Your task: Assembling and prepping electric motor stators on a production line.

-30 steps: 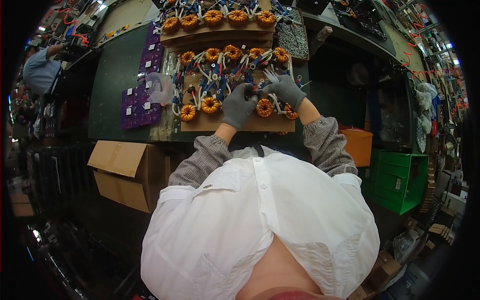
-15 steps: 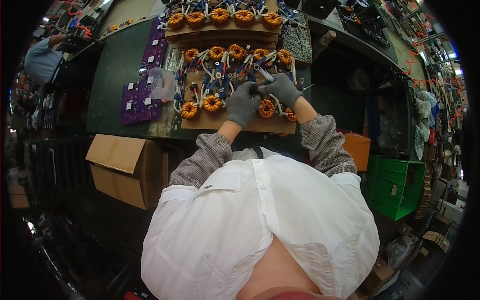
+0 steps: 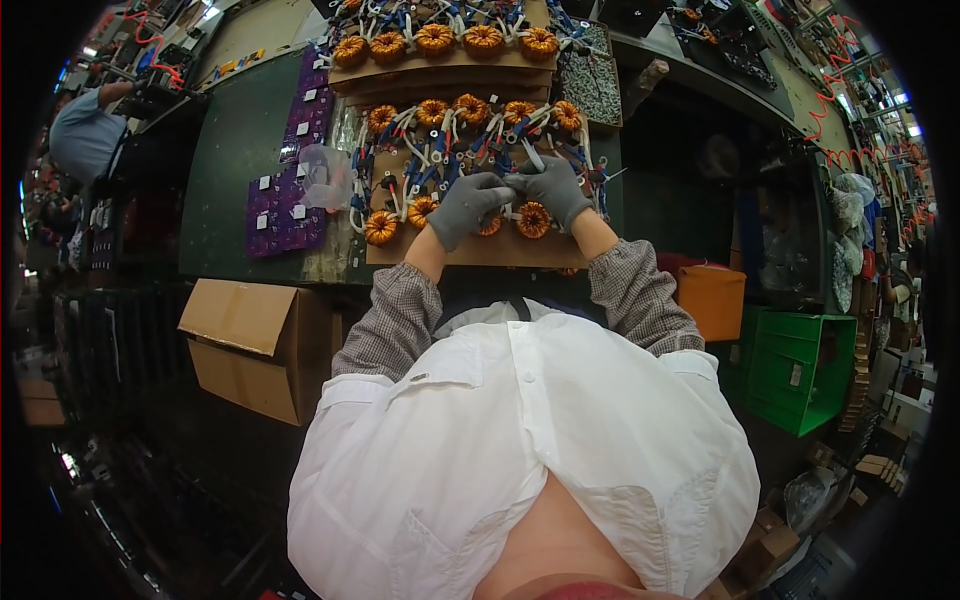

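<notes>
My left hand (image 3: 470,207), in a grey glove, has its fingers bent and closed over the front row of copper-wound ring coils. My right hand (image 3: 556,190), gloved alike, meets it fingertip to fingertip. A pale, narrow piece (image 3: 533,156) sticks up at the right hand; whether it is a tool or a wire lead, I cannot tell. What the fingertips pinch is hidden. One ring coil (image 3: 535,219) lies just below the right hand, and another (image 3: 380,227) at the left end of the row. White and blue leads run between the coils on a cardboard sheet (image 3: 545,251).
More coils (image 3: 434,40) lie on stacked cardboard behind. Purple circuit boards (image 3: 285,232) and a clear plastic container (image 3: 325,176) are at the left. A tray of small metal parts (image 3: 588,85) stands back right. A cardboard box (image 3: 240,345), orange bin (image 3: 711,303) and green crate (image 3: 797,375) flank me.
My left hand has shifted left and turned, and my right hand has moved slightly left. The coil at the front row's right end is now out of sight.
</notes>
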`<state>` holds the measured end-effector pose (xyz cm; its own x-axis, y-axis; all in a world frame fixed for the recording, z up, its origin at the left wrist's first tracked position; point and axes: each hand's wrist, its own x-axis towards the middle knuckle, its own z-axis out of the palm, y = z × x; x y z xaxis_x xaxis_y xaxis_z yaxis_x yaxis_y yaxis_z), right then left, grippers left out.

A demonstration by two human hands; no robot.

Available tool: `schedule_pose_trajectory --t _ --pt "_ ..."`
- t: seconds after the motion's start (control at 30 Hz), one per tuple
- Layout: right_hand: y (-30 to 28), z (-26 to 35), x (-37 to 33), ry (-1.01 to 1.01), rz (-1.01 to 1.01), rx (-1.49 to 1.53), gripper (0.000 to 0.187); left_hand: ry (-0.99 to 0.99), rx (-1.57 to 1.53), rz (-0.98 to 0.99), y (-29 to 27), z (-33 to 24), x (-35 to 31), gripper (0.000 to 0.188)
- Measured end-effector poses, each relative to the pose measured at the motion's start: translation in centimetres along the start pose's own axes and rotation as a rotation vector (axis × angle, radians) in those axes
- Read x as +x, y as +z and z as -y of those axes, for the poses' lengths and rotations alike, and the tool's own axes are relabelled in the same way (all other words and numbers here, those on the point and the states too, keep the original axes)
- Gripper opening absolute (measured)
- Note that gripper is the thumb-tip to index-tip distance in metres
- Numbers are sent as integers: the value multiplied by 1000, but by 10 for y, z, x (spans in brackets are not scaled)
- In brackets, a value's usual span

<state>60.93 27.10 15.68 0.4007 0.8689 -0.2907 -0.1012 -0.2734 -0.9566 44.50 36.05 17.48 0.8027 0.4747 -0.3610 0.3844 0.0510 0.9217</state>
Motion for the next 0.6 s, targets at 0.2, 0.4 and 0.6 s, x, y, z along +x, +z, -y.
schedule_pose_trajectory --t 0.2,0.4,0.6 --pt "-6 7 3 136 -69 186 26 -135 -473 -39 7 -23 -5 27" --pt "-11 7 -5 165 22 228 33 -29 -446 -20 4 0 1 25" --pt "-8 -1 -5 183 -58 316 28 -78 -279 -125 12 -15 2 13"
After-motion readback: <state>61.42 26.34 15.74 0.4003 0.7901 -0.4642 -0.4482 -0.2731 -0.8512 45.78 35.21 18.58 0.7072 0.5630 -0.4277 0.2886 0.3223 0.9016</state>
